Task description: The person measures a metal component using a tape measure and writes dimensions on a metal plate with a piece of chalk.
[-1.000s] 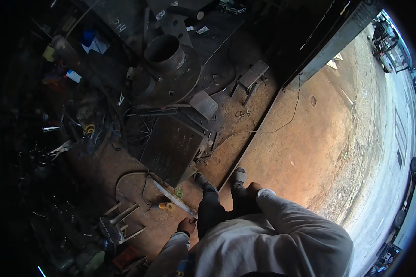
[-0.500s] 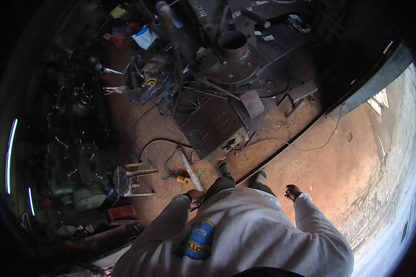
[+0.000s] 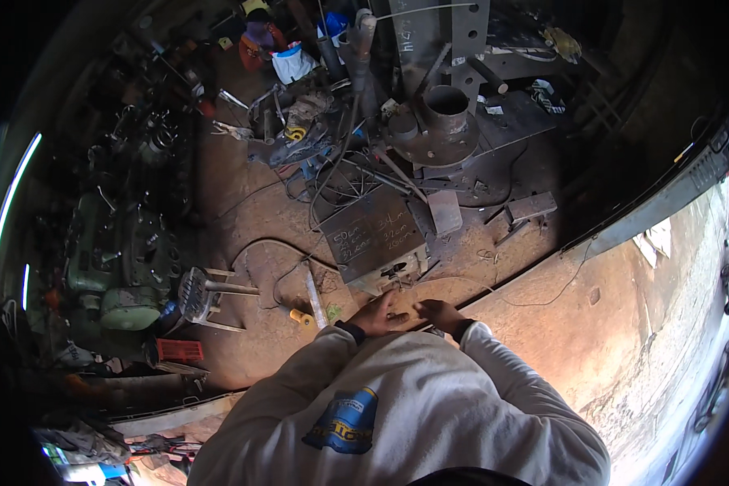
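Down on the dirt floor (image 3: 259, 202) of a cluttered metal workshop, a person in a light grey sweatshirt stands with both hands brought together in front of the chest, directly above a dark steel plate (image 3: 373, 235) chalked with handwritten figures. The left hand (image 3: 378, 316) is half curled with its fingers pointing toward the other hand, and the right hand (image 3: 440, 312) is likewise loosely bent, the fingertips of the two nearly meeting; whether either one pinches something small between them cannot be told, since nothing shows clearly in the grasp. Just beside the left hand, a long pale steel rule or flat bar (image 3: 314, 296) lies slanting on the ground, with a small yellow object (image 3: 300, 317) touching its near end. A thin cable (image 3: 267, 247) loops across the floor from the plate toward a toppled metal stool (image 3: 206, 293). Beyond the plate stands a short steel pipe welded to a round flange (image 3: 441, 134), with loose offcuts and angle pieces (image 3: 530, 209) scattered near it, and a green engine block (image 3: 109, 251) sits well apart to the person's left. Judging from the posture, the work in hand looks like a pause over the marked plate, the hands busy with each other rather than with any tool. Any next move would call for bending low, as plate and rule both lie at foot level, and for stepping carefully around the cable.
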The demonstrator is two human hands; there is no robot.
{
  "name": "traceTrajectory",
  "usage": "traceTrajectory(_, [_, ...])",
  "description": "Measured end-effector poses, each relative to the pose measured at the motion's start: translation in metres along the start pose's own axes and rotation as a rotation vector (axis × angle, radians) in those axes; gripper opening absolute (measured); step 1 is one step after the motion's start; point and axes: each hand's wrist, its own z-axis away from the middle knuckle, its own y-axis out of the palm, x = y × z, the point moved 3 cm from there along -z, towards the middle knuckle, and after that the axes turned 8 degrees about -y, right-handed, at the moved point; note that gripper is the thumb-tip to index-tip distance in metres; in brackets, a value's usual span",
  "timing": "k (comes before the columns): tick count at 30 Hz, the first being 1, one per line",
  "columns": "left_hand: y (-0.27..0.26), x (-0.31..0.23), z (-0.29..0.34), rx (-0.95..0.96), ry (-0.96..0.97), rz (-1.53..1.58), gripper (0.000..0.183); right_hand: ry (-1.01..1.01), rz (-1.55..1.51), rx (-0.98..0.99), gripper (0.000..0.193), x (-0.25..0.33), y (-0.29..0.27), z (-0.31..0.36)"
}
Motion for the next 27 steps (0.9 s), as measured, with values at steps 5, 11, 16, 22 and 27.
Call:
traceTrajectory(5, [0.017, -0.021, -0.015, 0.064, 0.198, 0.049, 0.11, -0.342, 0.184, 0.159, 0.034, 0.021, 0.01, -0.008])
traceTrajectory(11, [0.023, 0.011, -0.014, 0.045, 0.124, 0.059, 0.108, -0.519, 0.833, 0.191, 0.018, 0.036, 0.021, -0.009])
traceTrajectory(16, [0.021, 0.0, -0.019, 0.068, 0.163, 0.022, 0.104, -0.45, 0.542, 0.163, 0.021, 0.033, 0.008, 0.003])
traceTrajectory(22, [0.029, 0.01, -0.03, 0.083, 0.202, 0.014, 0.088, -0.304, 0.403, 0.114, 0.017, 0.08, 0.002, 0.02])
traceTrajectory(27, [0.018, -0.021, -0.021, 0.118, 0.168, -0.096, 0.075, -0.383, 0.525, 0.0, 0.02, 0.013, -0.014, 0.018])
